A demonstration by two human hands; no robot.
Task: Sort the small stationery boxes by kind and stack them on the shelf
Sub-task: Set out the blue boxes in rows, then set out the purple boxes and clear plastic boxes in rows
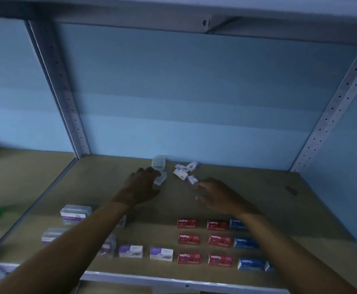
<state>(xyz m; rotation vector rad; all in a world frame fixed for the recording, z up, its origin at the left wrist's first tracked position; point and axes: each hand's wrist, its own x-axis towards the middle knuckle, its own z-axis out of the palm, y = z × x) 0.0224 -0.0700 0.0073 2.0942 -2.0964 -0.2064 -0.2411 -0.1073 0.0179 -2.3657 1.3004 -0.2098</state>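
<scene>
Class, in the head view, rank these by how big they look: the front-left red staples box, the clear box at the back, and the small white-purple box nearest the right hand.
1. Red staples box
2. Clear box
3. White-purple box

The red box lies nearer the camera, so true sizes stay unsure.
</scene>
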